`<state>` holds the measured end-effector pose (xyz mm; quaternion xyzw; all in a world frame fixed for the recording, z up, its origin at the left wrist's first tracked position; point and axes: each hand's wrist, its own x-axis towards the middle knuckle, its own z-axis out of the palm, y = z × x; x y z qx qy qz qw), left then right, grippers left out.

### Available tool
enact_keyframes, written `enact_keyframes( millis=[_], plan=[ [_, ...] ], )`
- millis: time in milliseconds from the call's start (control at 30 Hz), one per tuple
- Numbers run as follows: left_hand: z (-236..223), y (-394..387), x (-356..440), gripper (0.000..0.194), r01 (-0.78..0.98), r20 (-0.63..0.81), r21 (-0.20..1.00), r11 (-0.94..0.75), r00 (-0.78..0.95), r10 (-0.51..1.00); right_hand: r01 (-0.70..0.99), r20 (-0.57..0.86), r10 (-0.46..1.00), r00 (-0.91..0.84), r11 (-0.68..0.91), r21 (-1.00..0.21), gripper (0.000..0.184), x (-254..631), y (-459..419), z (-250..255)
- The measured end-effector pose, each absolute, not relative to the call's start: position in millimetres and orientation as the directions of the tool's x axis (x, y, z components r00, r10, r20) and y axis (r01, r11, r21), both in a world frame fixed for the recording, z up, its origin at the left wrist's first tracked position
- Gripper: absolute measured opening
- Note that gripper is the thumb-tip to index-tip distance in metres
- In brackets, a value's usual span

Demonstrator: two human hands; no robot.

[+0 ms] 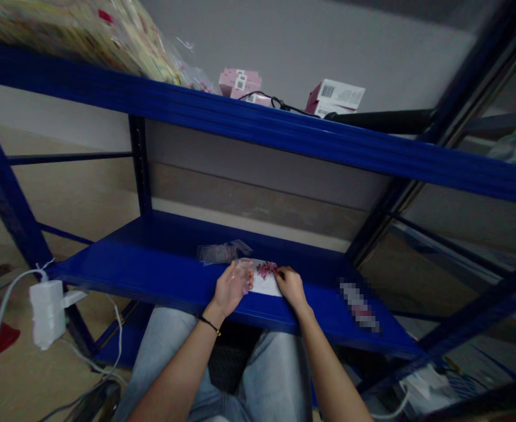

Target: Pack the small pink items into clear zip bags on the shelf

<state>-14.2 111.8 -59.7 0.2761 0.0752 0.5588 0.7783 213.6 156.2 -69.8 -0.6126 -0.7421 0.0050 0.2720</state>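
Note:
My left hand [228, 292] is turned partly palm up, fingers curled round a small clear plastic bag [243, 278]. Just right of it, a white sheet [267, 287] lies on the blue shelf [165, 258], bearing a heap of small pink and dark red pieces [265, 269], too small to name. At the heap's right edge, my right hand [291, 287] has its fingertips pinched together; whatever is between them is hidden. Behind my left hand lies a loose pile of flat clear plastic bags [217, 253].
A blurred-out item [359, 305] lies on the shelf to the right. Pink and white boxes [240, 83] and a large plastic-wrapped bundle [77, 41] stand on the upper shelf [258, 128]. A white power strip [47, 313] with cables hangs at the left post.

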Motion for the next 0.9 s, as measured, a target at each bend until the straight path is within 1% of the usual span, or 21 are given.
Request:
enact_keyframes(
  millis=[233, 333, 400, 467, 567, 633, 700, 800, 867, 900],
  plan=[
    [-60, 112, -14, 0.046, -0.824, 0.177, 0.518, 0.229, 0.365, 0.914, 0.932, 0.397, 0.911, -0.112, 0.234, -0.275, 0.023, 211, 156, -73],
    [-59, 111, -14, 0.045, -0.82, 0.178, 0.525, 0.227, 0.366, 0.913, 0.922, 0.411, 0.906, -0.103, 0.242, -0.302, 0.025, 211, 154, -71],
    [-60, 111, -14, 0.045, -0.809, 0.184, 0.545, 0.221, 0.373, 0.91, 0.883, 0.438, 0.895, -0.085, 0.271, -0.384, 0.026, 212, 154, -66],
    [-61, 110, -12, 0.044, -0.789, 0.199, 0.579, 0.206, 0.382, 0.902, 0.793, 0.452, 0.891, -0.053, 0.313, -0.523, 0.027, 212, 153, -56],
    [-63, 108, -8, 0.04, -0.746, 0.225, 0.646, 0.163, 0.39, 0.893, 0.576, 0.426, 0.904, -0.03, 0.364, -0.732, 0.028, 203, 147, -31],
    [-64, 107, -6, 0.035, -0.713, 0.241, 0.689, 0.129, 0.394, 0.887, 0.445, 0.419, 0.906, -0.062, 0.401, -0.801, 0.032, 192, 140, -12],
    [-64, 106, -4, 0.032, -0.692, 0.258, 0.715, 0.102, 0.397, 0.881, 0.391, 0.436, 0.889, -0.142, 0.455, -0.8, 0.032, 177, 130, 5],
    [-63, 104, -3, 0.03, -0.692, 0.273, 0.716, 0.09, 0.396, 0.877, 0.414, 0.475, 0.828, -0.297, 0.56, -0.717, 0.03, 160, 115, 21],
    [-62, 104, -4, 0.029, -0.695, 0.27, 0.712, 0.1, 0.402, 0.875, 0.427, 0.489, 0.804, -0.339, 0.594, -0.681, 0.032, 158, 111, 24],
    [-61, 103, -5, 0.029, -0.697, 0.265, 0.708, 0.114, 0.412, 0.872, 0.426, 0.495, 0.806, -0.325, 0.592, -0.685, 0.033, 160, 110, 25]
  ],
)
